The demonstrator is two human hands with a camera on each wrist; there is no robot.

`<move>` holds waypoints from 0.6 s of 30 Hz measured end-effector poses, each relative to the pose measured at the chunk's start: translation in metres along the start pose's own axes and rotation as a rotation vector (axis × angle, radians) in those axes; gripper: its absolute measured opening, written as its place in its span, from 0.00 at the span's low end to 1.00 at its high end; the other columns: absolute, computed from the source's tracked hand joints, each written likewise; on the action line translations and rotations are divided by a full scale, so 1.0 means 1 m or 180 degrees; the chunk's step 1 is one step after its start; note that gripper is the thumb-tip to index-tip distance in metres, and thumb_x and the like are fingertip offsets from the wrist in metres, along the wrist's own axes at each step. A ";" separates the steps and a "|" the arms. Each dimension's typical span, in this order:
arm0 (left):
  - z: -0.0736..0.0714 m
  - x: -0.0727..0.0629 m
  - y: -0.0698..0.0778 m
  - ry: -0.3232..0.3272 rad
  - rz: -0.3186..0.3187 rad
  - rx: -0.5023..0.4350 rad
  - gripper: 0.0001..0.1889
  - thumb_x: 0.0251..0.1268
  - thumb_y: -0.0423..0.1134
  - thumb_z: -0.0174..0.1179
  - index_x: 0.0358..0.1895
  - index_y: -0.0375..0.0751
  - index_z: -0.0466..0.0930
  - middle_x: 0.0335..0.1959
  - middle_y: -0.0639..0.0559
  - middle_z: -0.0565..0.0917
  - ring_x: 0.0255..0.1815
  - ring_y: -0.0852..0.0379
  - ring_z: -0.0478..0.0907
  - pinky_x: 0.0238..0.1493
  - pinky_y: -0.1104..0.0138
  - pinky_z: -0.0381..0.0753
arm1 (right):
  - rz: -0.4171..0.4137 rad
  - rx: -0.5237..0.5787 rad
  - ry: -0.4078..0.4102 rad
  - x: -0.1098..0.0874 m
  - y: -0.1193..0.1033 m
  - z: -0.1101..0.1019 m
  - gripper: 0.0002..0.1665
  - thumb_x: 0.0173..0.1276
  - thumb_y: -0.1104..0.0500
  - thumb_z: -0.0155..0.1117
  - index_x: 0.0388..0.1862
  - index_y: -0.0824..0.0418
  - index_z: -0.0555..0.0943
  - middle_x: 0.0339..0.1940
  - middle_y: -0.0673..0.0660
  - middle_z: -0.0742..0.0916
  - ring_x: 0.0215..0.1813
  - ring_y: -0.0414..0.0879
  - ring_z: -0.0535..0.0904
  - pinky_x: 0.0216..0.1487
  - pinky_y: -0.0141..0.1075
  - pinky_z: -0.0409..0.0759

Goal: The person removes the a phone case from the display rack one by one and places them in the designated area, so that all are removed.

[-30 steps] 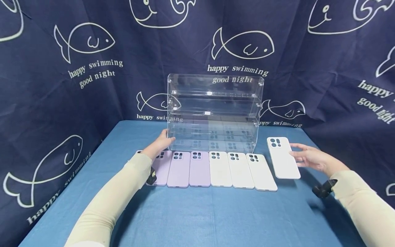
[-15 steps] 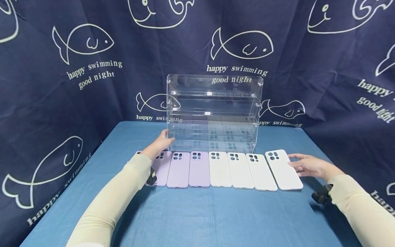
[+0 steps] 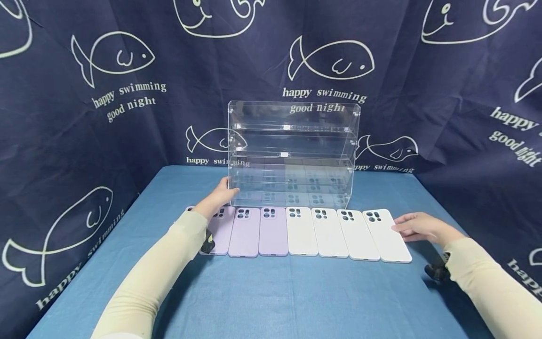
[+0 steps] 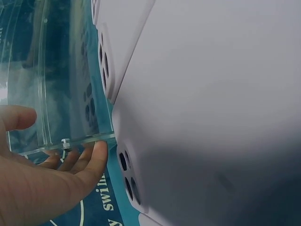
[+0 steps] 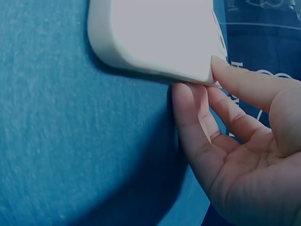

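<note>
My left hand point(image 3: 218, 195) grips the left side panel of a clear acrylic display rack point(image 3: 292, 143); in the left wrist view the thumb lies on the inner side and the fingers point(image 4: 98, 160) on the outer. At the row's right end, a white phone case point(image 3: 388, 238) lies on the table, its right edge pinched by my right hand point(image 3: 423, 228). The right wrist view has the thumb on its top edge and fingers against its side. Left of it lie several more white cases point(image 3: 332, 235), then several purple cases point(image 3: 273, 235); my left forearm partly hides the leftmost ones.
The rack's tiers stand right behind the row of cases. A blue cloth point(image 3: 279, 296) covers the table. Dark blue curtains point(image 3: 262, 70) with white fish prints hang behind and at both sides. A black wrist camera point(image 3: 437, 272) sits under the right cuff.
My right hand has lowered the white phone case from above the table and brought it alongside the neighbouring white case. My left hand has stayed on the rack.
</note>
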State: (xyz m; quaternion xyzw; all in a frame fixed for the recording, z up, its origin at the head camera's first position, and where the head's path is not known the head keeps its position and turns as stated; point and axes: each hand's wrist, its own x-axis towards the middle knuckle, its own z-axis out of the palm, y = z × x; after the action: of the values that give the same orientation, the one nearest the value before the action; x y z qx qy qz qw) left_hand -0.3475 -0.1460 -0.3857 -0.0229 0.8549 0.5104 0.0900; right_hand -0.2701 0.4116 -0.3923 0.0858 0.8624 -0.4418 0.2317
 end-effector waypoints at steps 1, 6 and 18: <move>0.000 0.000 0.000 0.0007 -0.0008 0.0020 0.36 0.74 0.39 0.48 0.77 0.38 0.38 0.78 0.36 0.48 0.78 0.40 0.46 0.79 0.49 0.46 | -0.0015 -0.0005 0.0015 0.000 0.000 0.001 0.37 0.68 0.57 0.64 0.63 0.82 0.64 0.33 0.49 0.86 0.37 0.40 0.83 0.46 0.39 0.87; 0.001 0.001 0.001 -0.0003 -0.0037 0.0045 0.36 0.75 0.40 0.47 0.77 0.38 0.38 0.78 0.35 0.47 0.79 0.39 0.45 0.79 0.49 0.46 | -0.0007 0.0037 -0.0002 0.002 0.005 0.002 0.37 0.68 0.56 0.65 0.64 0.81 0.63 0.34 0.49 0.85 0.37 0.39 0.81 0.44 0.36 0.86; 0.001 0.004 0.000 0.0032 -0.0065 0.0051 0.36 0.74 0.40 0.47 0.77 0.39 0.39 0.78 0.36 0.48 0.78 0.39 0.46 0.78 0.47 0.47 | 0.0067 0.0206 -0.0037 0.003 0.008 0.000 0.39 0.68 0.55 0.65 0.67 0.78 0.62 0.37 0.48 0.84 0.39 0.38 0.79 0.45 0.34 0.85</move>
State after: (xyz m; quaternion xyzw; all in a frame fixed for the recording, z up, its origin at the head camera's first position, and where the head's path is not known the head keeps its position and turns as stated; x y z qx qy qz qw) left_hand -0.3512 -0.1449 -0.3871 -0.0334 0.8591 0.5025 0.0911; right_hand -0.2695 0.4166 -0.3997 0.0997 0.8453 -0.4675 0.2385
